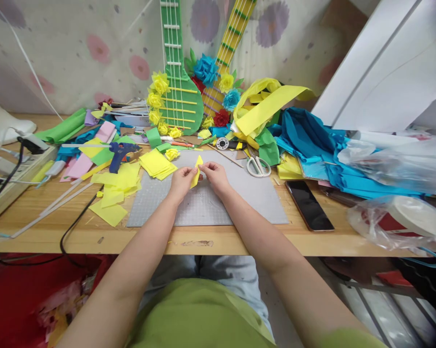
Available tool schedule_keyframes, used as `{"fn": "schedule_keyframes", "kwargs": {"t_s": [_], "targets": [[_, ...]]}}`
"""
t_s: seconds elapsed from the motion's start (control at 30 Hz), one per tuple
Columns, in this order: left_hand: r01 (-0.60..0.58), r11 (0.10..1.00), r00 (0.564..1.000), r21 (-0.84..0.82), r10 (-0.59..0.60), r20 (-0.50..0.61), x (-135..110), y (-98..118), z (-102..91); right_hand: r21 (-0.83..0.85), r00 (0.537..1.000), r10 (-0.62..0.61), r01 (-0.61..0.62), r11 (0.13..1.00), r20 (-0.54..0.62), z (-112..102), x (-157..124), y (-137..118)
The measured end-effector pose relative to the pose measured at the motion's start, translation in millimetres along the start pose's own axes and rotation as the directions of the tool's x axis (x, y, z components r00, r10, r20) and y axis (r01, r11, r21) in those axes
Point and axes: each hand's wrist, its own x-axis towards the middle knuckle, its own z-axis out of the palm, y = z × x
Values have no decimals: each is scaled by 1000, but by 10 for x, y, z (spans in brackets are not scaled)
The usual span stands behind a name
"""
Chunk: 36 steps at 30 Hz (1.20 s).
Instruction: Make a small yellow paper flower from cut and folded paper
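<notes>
Between my two hands is a small folded piece of yellow paper [196, 177], held above the grey cutting mat [210, 212]. My left hand [182, 181] pinches its left side, fingers closed. My right hand [215, 175] has its fingertips pressed together at the paper's right edge. Just left of the hands lies a stack of yellow paper squares [157, 164], with a small yellow paper flower [172, 154] beside it. White-handled scissors [258, 166] rest on the mat's far right corner.
A blue glue gun [121, 153] and loose yellow sheets [111, 212] are on the left. A green paper-covered lute shape [181, 104] leans at the back. To the right lie a phone [310, 205], blue crepe paper [305, 140] and a plastic-wrapped roll [402, 217].
</notes>
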Motion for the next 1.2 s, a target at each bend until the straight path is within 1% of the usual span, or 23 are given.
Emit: {"fn": "schedule_keyframes", "kwargs": {"t_s": [0.1,0.2,0.43,0.63,0.77,0.87,0.93,1.03,1.07,1.2], "targets": [[82,996,996,16,-83,43,-19,33,11,24,997,-13,15,1000,-75,-19,35,28],[128,991,987,43,-131,89,-24,61,6,26,991,-21,24,999,-135,-28,64,59],[137,990,986,26,-139,89,-8,66,-18,32,987,-13,18,999,-161,-8,63,75],[168,985,974,35,-171,151,6,56,-37,100,980,37,-17,995,-194,-57,106,72],[160,986,978,44,-164,131,13,54,-38,120,981,38,-15,993,-192,-66,116,71],[167,985,974,37,-171,146,8,63,-56,112,982,45,-25,993,-182,-71,102,52],[176,984,966,36,-180,185,6,76,-94,112,986,54,-36,993,-156,-73,85,29],[199,979,943,35,-201,266,12,101,-170,86,994,53,-46,995,-90,-65,55,-7],[202,979,940,36,-204,274,16,108,-191,73,996,49,-44,996,-71,-58,47,-16],[154,988,962,9,-152,229,22,120,-212,20,999,27,-26,999,-38,-28,26,-33]]}}
